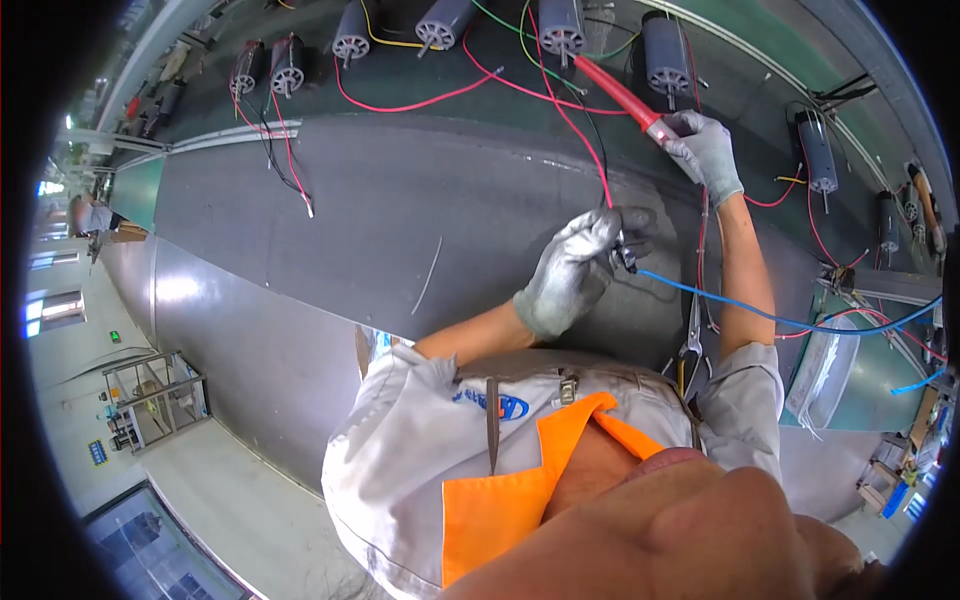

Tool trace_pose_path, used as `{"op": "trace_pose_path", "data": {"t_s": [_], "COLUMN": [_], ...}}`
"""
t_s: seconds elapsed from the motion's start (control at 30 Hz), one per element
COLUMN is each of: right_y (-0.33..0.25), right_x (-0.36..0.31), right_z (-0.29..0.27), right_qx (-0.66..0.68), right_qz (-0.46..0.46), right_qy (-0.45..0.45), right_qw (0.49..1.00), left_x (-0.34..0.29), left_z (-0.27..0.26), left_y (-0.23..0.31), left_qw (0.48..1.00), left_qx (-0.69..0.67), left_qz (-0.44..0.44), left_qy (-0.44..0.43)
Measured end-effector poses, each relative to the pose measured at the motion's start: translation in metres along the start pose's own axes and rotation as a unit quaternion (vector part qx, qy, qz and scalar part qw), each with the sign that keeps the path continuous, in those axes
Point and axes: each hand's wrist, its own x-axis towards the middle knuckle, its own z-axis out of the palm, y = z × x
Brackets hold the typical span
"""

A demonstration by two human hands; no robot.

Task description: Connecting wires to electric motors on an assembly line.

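Note:
My gloved left hand [575, 270] is closed around a small dark metal clip [625, 255], just in front of my chest. A blue cable [740, 297] runs off to the right from the clip. At the same fingers ends a red wire [588, 135] that comes from the motors; how it meets the clip is hidden. My gloved right hand [705, 155] grips the near end of a long red tapered probe [620, 95]. Its tip points up and left, at the shaft of a grey motor [562, 30]; whether they touch I cannot tell.
Several more grey motors with loose leads stand along the back, such as the motor [668, 55] beside the probe. Scissors-like pliers [692, 335] hang by my waist. A white tray [825, 370] sits at right. A thin pale strip [428, 275] lies on the dark worktop [330, 220].

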Motion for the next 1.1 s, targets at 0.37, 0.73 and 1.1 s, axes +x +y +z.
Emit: {"op": "trace_pose_path", "data": {"t_s": [0.37, 0.73, 1.1], "right_y": [0.005, -0.058, -0.218], "right_x": [-0.232, -0.261, -0.021], "right_z": [-0.048, 0.006, 0.169], "right_qx": [-0.011, 0.215, 0.073], "right_qz": [-0.12, 0.264, -0.253], "right_qy": [0.007, -0.005, 0.033], "right_qw": [0.993, 0.94, 0.964], "left_x": [0.01, -0.075, -0.319], "left_z": [-0.03, -0.111, -0.144], "left_y": [-0.026, 0.139, 0.192], "left_qw": [0.994, 0.315, 0.308], "left_qx": [0.103, 0.929, 0.936], "left_qz": [-0.012, 0.18, 0.121], "left_qy": [0.02, -0.079, 0.117]}}
